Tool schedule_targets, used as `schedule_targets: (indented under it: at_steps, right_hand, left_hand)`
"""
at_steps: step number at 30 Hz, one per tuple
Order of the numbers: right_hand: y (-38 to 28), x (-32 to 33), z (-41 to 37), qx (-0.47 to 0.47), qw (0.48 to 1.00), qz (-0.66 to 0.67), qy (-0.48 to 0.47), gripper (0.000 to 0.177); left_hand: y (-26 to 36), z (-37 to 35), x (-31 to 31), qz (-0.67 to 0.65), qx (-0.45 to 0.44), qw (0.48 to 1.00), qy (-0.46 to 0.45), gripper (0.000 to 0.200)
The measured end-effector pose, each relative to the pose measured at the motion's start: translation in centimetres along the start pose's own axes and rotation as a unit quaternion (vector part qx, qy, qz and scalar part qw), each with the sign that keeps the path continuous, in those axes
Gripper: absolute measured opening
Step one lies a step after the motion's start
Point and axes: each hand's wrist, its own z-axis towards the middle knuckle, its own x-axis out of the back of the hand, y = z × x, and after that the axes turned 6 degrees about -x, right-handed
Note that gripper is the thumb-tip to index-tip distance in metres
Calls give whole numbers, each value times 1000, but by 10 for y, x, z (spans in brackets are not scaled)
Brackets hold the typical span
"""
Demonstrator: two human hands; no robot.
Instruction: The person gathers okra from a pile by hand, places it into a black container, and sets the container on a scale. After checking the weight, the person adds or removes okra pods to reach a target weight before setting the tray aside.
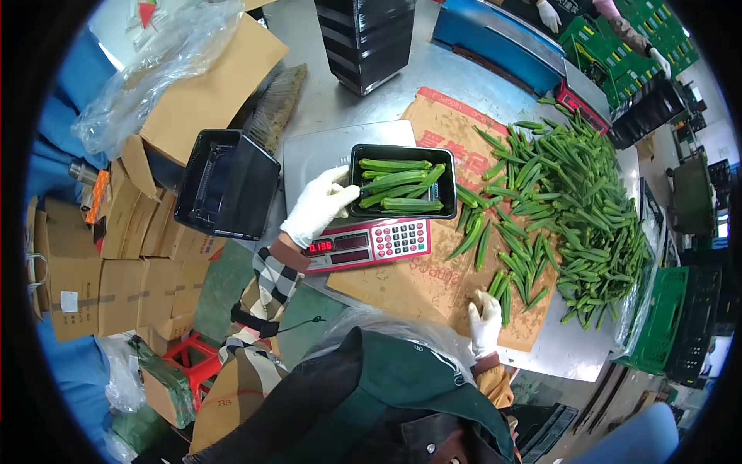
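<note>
A black plastic tray (450, 203) with several okra pods (398, 165) inside sits over the weighing plate of a digital scale (363, 255). My left hand (318, 205), in a white glove, is closed on the tray's left rim. Red digits glow on the scale's display, reading about 0.185. My right hand (485, 323), also gloved in white, rests low over the cardboard sheet (433, 286). Its thumb and fingers are apart, and its fingertips lie beside a few loose okra pods (504, 298); whether they touch is hard to tell.
A big okra heap (595, 224) spreads across the table's right side. Left of the scale stand nested black trays (239, 182); a taller black stack (365, 42) is behind. Cardboard boxes (73, 267) line the left. Another person's gloved hand (549, 15) shows beyond a blue machine (502, 46).
</note>
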Motion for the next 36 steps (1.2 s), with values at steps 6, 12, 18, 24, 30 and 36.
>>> schedule_targets:
  at_steps: [6,12,18,24,30,36]
  right_hand:
    - [55,-1,-42,-50,998,-8,46,36]
    - [61,-4,-26,-63,989,2,135,50]
    - [26,14,6,-89,961,-196,172,98]
    - [47,4,10,-127,962,-204,127,104]
    - [46,3,7,-79,958,-195,194,86]
    - [35,9,7,-65,957,-189,211,82]
  left_hand:
    - [-9,8,18,-42,-3,997,68,52]
    - [0,6,0,6,40,999,-2,56]
    - [11,19,-25,10,96,994,-48,33]
    - [30,77,-40,-72,129,983,-109,28]
    - [42,182,-98,-132,111,978,-118,13]
    - [-28,331,-155,-187,113,976,-26,24]
